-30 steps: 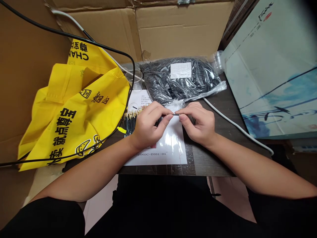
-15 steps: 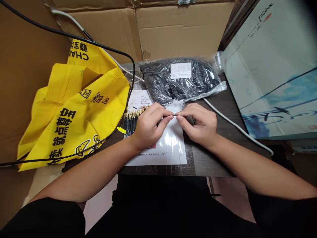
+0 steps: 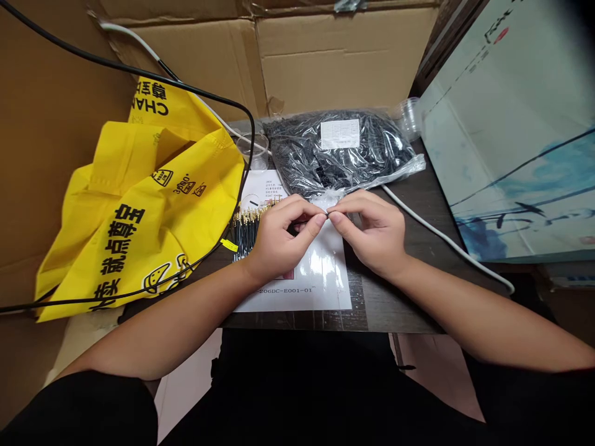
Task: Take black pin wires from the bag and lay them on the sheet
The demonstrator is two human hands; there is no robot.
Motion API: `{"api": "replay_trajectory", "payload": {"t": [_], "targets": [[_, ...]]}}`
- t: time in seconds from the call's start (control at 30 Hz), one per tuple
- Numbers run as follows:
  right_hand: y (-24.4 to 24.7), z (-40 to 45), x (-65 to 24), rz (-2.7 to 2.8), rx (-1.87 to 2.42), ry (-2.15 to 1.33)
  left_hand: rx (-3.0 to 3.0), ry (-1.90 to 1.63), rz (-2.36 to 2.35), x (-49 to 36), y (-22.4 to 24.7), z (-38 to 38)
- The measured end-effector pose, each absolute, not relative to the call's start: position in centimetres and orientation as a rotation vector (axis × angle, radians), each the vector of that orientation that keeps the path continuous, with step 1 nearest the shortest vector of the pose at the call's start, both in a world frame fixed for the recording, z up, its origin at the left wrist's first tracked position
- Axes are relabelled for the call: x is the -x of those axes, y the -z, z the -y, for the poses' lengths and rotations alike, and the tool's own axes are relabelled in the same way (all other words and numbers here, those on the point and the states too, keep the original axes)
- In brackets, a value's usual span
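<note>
My left hand [image 3: 283,243] and my right hand [image 3: 372,235] meet above a printed white sheet [image 3: 320,272], their fingertips pinching a short, thin black wire [image 3: 327,213]. The fingers hide most of the wire. Just left of my left hand lies a row of black cables with gold connectors [image 3: 245,232], carrying a small yellow tag [image 3: 229,245]. Behind my hands sits a transparent plastic bag packed with black cables [image 3: 341,155], its gathered end [image 3: 328,198] almost touching my fingers.
A yellow fabric bag with black print [image 3: 139,210] lies at the left. Transparent plastic cups [image 3: 253,152] stand at the back of the dark wooden table [image 3: 395,303]. Black and white cords cross it, with cardboard behind and a printed box [image 3: 506,136] right.
My fingertips have drawn closer together around the wire, covering more of it. The view has shifted slightly, and the objects on the table have not visibly moved.
</note>
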State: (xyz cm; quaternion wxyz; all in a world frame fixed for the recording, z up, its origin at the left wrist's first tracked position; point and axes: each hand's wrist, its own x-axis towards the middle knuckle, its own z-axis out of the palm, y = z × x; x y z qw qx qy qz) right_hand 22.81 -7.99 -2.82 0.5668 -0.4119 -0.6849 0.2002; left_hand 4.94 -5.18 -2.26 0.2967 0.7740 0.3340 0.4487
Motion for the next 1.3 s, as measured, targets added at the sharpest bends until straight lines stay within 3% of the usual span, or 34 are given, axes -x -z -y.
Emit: {"api": "replay_trajectory", "payload": {"t": [0.27, 0.63, 1.0, 1.3], "targets": [[2.3, 7.0, -23.6, 1.542, 1.034, -0.840, -2.084, -1.155, -0.898, -4.8, 2.2, 5.0], [0.6, 4.6, -32.7, 1.302, 1.440, -1.237, -2.107, -1.264, -0.945, -4.1, 2.2, 4.4], [1.1, 4.1, -34.2, 1.306, 1.547, -1.210, -2.101, -1.269, -0.993, -4.1, 2.2, 4.5], [2.3, 4.0, -34.4, 1.671, 1.967, -0.709, -2.141, -1.275, -1.002, -4.1, 2.2, 4.4]]}}
